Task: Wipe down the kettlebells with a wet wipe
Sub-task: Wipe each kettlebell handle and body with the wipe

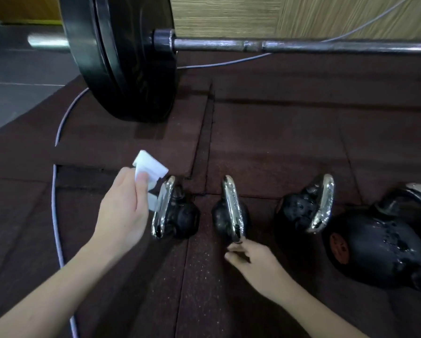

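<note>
Right hand (253, 261) pinches the near end of the second kettlebell (230, 215) handle. Left hand (124, 211) grips a white wipe (148, 167), pressed against the first kettlebell (175, 213) just beside it on the floor (265, 132).

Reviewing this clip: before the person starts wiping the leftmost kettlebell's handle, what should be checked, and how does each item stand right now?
1. Wipe in hand: ok. The left hand grips the white wet wipe.
2. Wipe at the target: ok. It sits against the chrome handle of the leftmost kettlebell.
3. Wipe is moist: cannot tell.
4. Kettlebell steadied: not ok. The right hand touches the second kettlebell, not the leftmost.
5. Kettlebell upright on the floor mat: ok.
6. Cable away from the work: ok, it runs left of the hand.
</note>
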Available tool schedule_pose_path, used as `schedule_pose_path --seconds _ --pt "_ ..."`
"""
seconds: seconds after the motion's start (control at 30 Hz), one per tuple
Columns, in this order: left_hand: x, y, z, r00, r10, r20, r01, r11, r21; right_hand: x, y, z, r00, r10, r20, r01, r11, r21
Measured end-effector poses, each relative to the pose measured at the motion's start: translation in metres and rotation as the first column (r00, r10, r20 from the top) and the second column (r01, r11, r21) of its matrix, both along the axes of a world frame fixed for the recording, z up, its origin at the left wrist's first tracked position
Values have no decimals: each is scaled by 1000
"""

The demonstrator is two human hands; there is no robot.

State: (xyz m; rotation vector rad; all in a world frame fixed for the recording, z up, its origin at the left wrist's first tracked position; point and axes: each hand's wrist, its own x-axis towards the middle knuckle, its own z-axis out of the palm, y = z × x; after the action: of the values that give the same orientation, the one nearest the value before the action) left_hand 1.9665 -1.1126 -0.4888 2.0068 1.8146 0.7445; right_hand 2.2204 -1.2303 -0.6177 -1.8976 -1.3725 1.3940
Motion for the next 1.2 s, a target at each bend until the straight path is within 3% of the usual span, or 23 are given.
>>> schedule_pose_path --seconds 0.13,0.3,0.37,0.53,0.67,0.77,0.93,1.2 --pt "51 13 0 985 -157 -66 162 983 90 37 17 -2 952 -304 32 298 946 125" --pt "111 5 -36 892 -434 -125 419 899 -130 44 62 -8 933 -268 -238 274 962 -7" --pt "117 -8 -43 870 -492 -37 477 859 -186 45 72 -16 949 -180 -257 184 983 -6" --pt "119 -28 -41 888 -363 282 434 863 -256 44 77 -12 955 -83 -284 96 995 32" --pt "139 -5 -36 963 -197 186 230 957 -179 46 77 -16 942 -90 -323 104 994 29" --pt "144 7 -31 972 -134 194 184 946 -267 47 79 -18 955 -89 -284 104 994 37" --pt "136 -40 -34 939 -226 260 292 923 -251 49 79 -24 957 -36 -286 51 998 43" --pt "150 -64 -37 925 -162 343 283 897 -340 51 80 -37 960 -54 -274 61 998 15"
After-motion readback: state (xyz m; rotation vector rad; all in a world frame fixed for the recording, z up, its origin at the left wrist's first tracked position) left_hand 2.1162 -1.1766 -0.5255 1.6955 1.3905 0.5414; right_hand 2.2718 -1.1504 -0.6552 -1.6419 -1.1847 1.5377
